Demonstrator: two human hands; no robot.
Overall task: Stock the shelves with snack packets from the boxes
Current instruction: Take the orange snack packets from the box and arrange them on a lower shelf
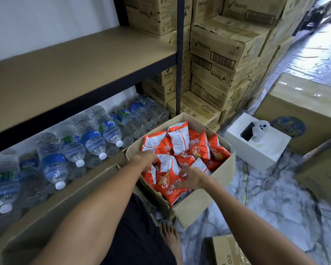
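Head cam, looking down: both hands are in the open cardboard box (203, 207) sitting on the marbled floor (275, 197), and it's stuffed with orange and white snack packets (189, 144). The left hand (144, 159) is over the box's near-left corner, fingers (154, 158) curled down into the packets; they look clenched on one, but which one exactly is hidden. The right hand (193, 178) lies spread on an orange packet (166, 185) at the near edge, fingertips (175, 186) pressing its face, thumb up by a white-backed packet (167, 163) that sits between the two hands. Looks more like a flat hold than a full grab.

Left of the left fingers, water bottles (73, 148) lie on their sides on the bottom shelf. Above them the brown shelf board (75, 69) is bare. Beyond the fingers, brown cartons (218, 52) are stacked high. Right of the right fingers there's a white box (256, 148) with a phone (247, 131) on it.
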